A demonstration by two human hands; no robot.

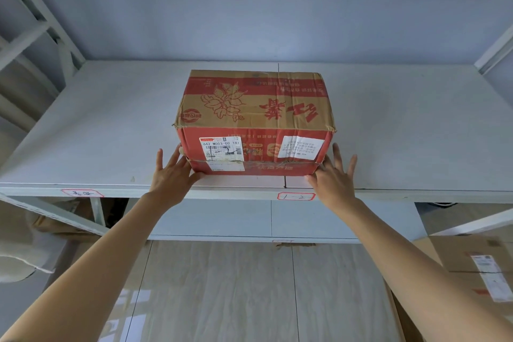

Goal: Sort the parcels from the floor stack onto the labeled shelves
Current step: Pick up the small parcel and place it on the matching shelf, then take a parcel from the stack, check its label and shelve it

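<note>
- The parcel (254, 122) is a red and tan cardboard box printed with a flower drawing and large characters that read upside down; it is closed, creased at the corners, and sits flat.
- Its near face carries a white shipping label with a barcode on the left and a second white sticker on the right.
- It rests on the top shelf (111, 125), near the front edge, about midway across.
- The shelf's front rail bears two red-outlined labels (296, 196), one just below the parcel's right corner, one further left.
</note>
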